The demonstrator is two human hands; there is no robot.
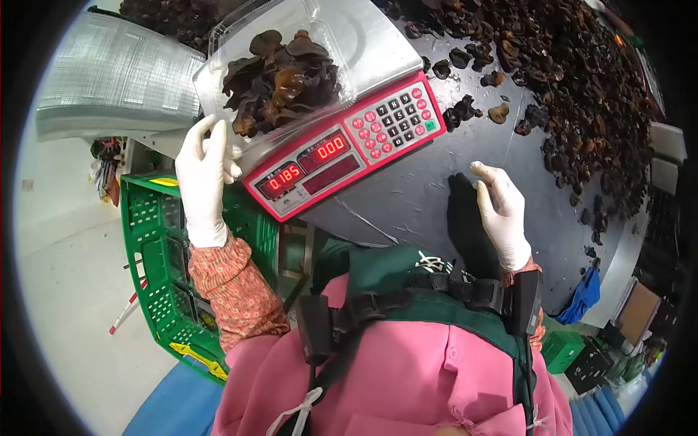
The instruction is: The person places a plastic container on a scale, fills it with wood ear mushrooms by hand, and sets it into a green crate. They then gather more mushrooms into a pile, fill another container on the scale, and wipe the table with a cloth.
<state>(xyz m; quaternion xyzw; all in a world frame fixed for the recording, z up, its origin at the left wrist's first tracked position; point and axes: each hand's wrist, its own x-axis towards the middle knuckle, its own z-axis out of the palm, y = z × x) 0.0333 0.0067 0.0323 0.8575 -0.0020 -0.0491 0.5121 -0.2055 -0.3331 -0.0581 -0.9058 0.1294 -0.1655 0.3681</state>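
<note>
A red digital scale (320,190) with lit displays reading 0.185 and 0.00 stands on the dark table. On its metal plate (371,36) rests a clear plastic tray (336,87) holding a heap of dark brown wood-ear fungus (287,76). My left hand (203,174), in a white glove, is beside the tray's near left corner, fingers apart; whether it touches the tray I cannot tell. My right hand (502,211), also gloved, hovers over the table to the right of the scale, fingers slightly curled and apart, with nothing in it.
A large spread of loose fungus (574,80) covers the right side of the table (392,207). Stacked clear trays (120,73) stand at the upper left. Below them is a green crate (149,291) with packed items. A blue cloth (582,298) hangs at the right edge.
</note>
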